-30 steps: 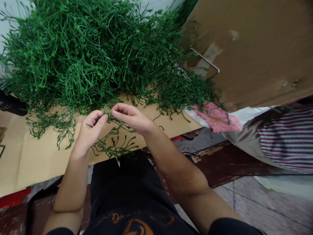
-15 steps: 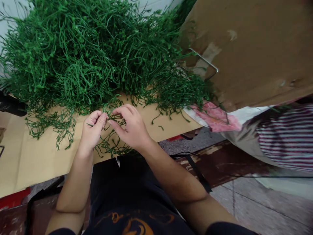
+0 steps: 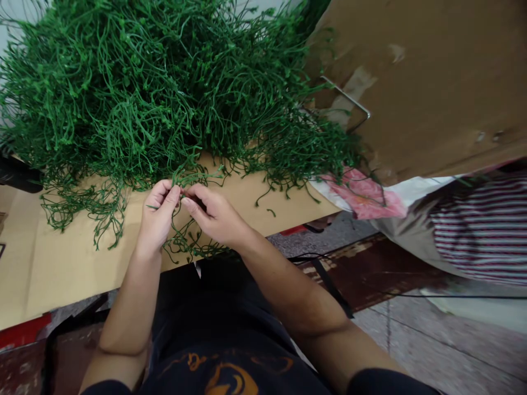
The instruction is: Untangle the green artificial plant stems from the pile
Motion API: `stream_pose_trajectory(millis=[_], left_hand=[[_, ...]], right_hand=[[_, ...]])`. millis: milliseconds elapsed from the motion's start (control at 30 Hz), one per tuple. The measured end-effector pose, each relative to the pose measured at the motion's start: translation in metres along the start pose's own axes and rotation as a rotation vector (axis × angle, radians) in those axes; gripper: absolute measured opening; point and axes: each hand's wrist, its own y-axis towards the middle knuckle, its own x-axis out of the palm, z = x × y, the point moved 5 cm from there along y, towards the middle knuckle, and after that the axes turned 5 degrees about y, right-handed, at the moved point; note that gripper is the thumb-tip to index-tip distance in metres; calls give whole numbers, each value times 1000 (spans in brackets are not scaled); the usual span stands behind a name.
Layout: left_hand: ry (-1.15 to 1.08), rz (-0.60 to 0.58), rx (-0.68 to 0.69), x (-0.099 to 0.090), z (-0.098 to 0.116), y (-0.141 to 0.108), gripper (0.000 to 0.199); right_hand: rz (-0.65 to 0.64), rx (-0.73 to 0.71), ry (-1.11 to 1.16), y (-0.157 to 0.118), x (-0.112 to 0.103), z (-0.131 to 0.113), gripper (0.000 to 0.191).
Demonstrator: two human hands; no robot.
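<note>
Thin green plastic stems (image 3: 191, 176) stick out between my two hands, above the front part of the cardboard sheet. My left hand (image 3: 160, 211) pinches them between thumb and fingers, and a short stem end shows at its left side. Close beside it, my right hand (image 3: 212, 213) is closed with thumb and fingertips near the same stems; what lies between its fingertips is too small to make out. Behind both hands rises a large heap of green stems (image 3: 144, 99). A smaller loose cluster (image 3: 193, 244) lies beneath my hands near the sheet's edge.
The cardboard sheet (image 3: 74, 263) covers the work surface. Another green cluster (image 3: 101, 208) lies left of my hands. At right are a large cardboard box (image 3: 432, 82) with a bent metal rod (image 3: 348, 97), pink plastic (image 3: 362, 195) and striped cloth (image 3: 481, 230). A black object (image 3: 18, 174) sits far left.
My right hand's fingers have drawn in lower and closer together beside my left. The green stems between my hands now spread above the right fingers. The view has shifted slightly.
</note>
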Motion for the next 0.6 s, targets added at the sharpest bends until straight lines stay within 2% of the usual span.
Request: stream_pose_trajectory(millis=[233,300,467,600], left_hand=[[3,-121,-52,8,0,0,27],[-35,-92,-80,9,0,0,25],[-186,18,-198,9,-2,-1,17],[-250,48,-268,10,-3,-4,16]], right_hand=[[3,18,252,1,0,5,39],[-8,71,392,1,1,8,44],[-47,316,691,-4,6,17,44],[-45,312,702,-5,6,15,40]])
